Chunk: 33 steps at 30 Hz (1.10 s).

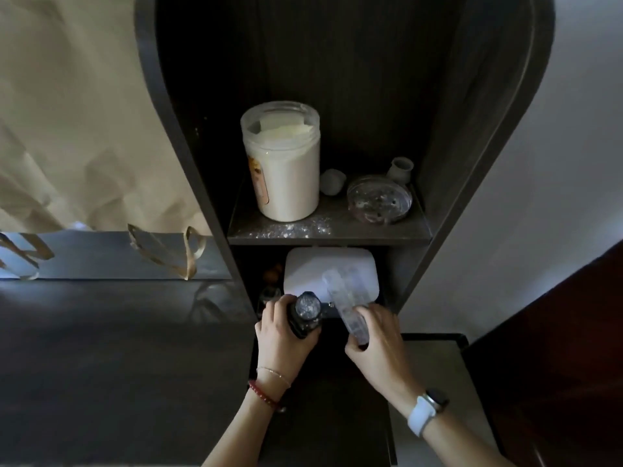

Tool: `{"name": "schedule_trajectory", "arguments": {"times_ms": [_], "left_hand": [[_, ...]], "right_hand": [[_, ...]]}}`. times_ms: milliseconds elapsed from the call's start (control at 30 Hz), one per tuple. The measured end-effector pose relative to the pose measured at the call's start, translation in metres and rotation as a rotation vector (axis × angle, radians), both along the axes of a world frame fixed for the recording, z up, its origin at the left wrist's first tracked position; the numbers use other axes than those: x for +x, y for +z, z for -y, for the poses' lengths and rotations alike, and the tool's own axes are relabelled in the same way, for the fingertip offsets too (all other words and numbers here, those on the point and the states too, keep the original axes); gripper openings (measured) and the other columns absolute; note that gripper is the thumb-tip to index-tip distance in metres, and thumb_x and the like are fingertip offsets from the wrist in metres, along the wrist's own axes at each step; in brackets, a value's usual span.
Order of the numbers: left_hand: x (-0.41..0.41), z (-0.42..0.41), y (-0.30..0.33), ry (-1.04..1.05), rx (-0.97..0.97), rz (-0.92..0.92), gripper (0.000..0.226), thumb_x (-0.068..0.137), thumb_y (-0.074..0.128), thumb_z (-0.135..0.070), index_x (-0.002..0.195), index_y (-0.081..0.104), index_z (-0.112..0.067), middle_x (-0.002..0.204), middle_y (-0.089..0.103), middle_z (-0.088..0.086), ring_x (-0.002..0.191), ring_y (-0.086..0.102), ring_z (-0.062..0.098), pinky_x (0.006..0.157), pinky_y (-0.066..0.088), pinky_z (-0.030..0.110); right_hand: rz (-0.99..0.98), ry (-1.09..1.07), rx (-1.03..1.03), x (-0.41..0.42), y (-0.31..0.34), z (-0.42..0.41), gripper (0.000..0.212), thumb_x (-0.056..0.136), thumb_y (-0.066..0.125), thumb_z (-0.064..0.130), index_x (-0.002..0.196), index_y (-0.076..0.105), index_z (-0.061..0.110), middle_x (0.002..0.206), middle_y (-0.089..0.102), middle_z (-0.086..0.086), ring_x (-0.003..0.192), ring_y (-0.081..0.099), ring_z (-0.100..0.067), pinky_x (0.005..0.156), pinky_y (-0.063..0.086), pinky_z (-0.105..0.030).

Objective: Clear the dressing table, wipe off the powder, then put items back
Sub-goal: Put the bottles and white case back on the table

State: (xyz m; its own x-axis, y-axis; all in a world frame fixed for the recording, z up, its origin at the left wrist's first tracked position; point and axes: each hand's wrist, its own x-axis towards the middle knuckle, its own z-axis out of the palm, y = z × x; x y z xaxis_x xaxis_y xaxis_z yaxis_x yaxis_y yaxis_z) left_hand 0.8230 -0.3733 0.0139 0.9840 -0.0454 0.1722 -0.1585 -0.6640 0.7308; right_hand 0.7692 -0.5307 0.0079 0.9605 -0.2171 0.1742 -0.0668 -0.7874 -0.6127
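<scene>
Powder lay scattered on the shelf (387, 230); clearing was unfinished.
Left hand (283, 335) grip clamped a black watch (306, 310), right hand (377, 345) a clear case (347, 308); jar (286, 170) and dish (379, 198) should go next, lifted level.

I saw a translucent plastic jar (282, 163) on the matt dark wood-grain shelf (337, 230), beside a clear glass dish (379, 199).
</scene>
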Motion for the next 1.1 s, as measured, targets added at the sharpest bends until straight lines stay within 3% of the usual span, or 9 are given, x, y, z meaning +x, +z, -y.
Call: {"name": "schedule_trajectory", "arguments": {"times_ms": [133, 233, 333, 533, 667, 867, 1000, 1100], "left_hand": [[-0.043, -0.036, -0.021, 0.098, -0.034, -0.069, 0.061, 0.054, 0.083, -0.017, 0.108, 0.055, -0.010, 0.109, 0.056, 0.007, 0.107, 0.053, 0.028, 0.084, 0.032, 0.034], [-0.061, -0.062, -0.034, 0.169, -0.004, -0.138, 0.061, 0.056, 0.083, -0.018, 0.109, 0.055, -0.008, 0.111, 0.056, 0.009, 0.107, 0.052, 0.028, 0.086, 0.032, 0.035], [-0.071, -0.083, -0.040, 0.243, -0.008, -0.194, 0.060, 0.057, 0.083, -0.018, 0.108, 0.054, -0.008, 0.111, 0.055, 0.009, 0.107, 0.052, 0.029, 0.087, 0.035, 0.037], [-0.086, -0.105, -0.048, 0.356, 0.014, -0.209, 0.057, 0.057, 0.083, -0.019, 0.106, 0.054, -0.010, 0.107, 0.053, 0.002, 0.104, 0.053, 0.027, 0.090, 0.041, 0.045], [-0.099, -0.110, -0.060, 0.388, 0.012, -0.205, 0.055, 0.055, 0.075, -0.030, 0.103, 0.054, -0.011, 0.101, 0.046, -0.008, 0.100, 0.053, 0.025, 0.086, 0.044, 0.046], [-0.110, -0.108, -0.075, 0.395, 0.048, -0.221, 0.056, 0.055, 0.073, -0.032, 0.103, 0.055, -0.011, 0.103, 0.054, 0.003, 0.098, 0.053, 0.025, 0.083, 0.047, 0.050], [-0.112, -0.106, -0.079, 0.390, 0.067, -0.215, 0.056, 0.055, 0.073, -0.030, 0.103, 0.055, -0.007, 0.104, 0.057, 0.011, 0.098, 0.054, 0.029, 0.082, 0.047, 0.049], [-0.111, -0.104, -0.077, 0.395, 0.075, -0.216, 0.058, 0.055, 0.072, -0.032, 0.104, 0.056, -0.006, 0.105, 0.058, 0.012, 0.099, 0.054, 0.030, 0.084, 0.046, 0.047]], "right_hand": [[-0.097, 0.106, 0.110, -0.050, -0.044, -0.010, 0.044, 0.074, 0.064, 0.018, 0.115, 0.050, 0.019, 0.118, 0.045, -0.006, 0.110, 0.042, -0.015, 0.090, 0.031, -0.005], [-0.251, 0.152, 0.064, -0.070, -0.078, -0.019, 0.045, 0.075, 0.066, 0.013, 0.116, 0.050, 0.016, 0.121, 0.045, -0.006, 0.111, 0.045, -0.019, 0.086, 0.041, -0.018], [-0.408, 0.192, -0.008, -0.073, -0.110, -0.027, 0.044, 0.070, 0.065, 0.006, 0.112, 0.053, 0.011, 0.113, 0.051, -0.012, 0.106, 0.049, -0.030, 0.082, 0.041, -0.026], [-0.645, 0.383, -0.251, -0.047, -0.152, -0.032, 0.045, 0.079, 0.054, 0.009, 0.124, 0.046, 0.008, 0.126, 0.042, -0.015, 0.117, 0.036, -0.031, 0.096, 0.037, -0.035], [-0.637, 0.527, -0.373, -0.027, -0.177, -0.033, 0.050, 0.082, 0.051, 0.005, 0.132, 0.040, 0.008, 0.133, 0.039, -0.016, 0.121, 0.035, -0.033, 0.101, 0.037, -0.038], [-0.601, 0.543, -0.423, -0.008, -0.208, -0.023, 0.061, 0.081, 0.047, -0.006, 0.138, 0.030, 0.007, 0.141, 0.036, -0.013, 0.129, 0.033, -0.030, 0.107, 0.031, -0.034], [-0.667, 0.549, -0.429, -0.004, -0.215, -0.016, 0.062, 0.085, 0.046, -0.004, 0.141, 0.026, 0.012, 0.148, 0.028, -0.009, 0.135, 0.027, -0.027, 0.107, 0.032, -0.035], [-0.675, 0.530, -0.421, -0.004, -0.207, -0.019, 0.060, 0.087, 0.051, 0.007, 0.141, 0.025, 0.011, 0.152, 0.020, -0.010, 0.140, 0.017, -0.027, 0.113, 0.024, -0.037]]}}
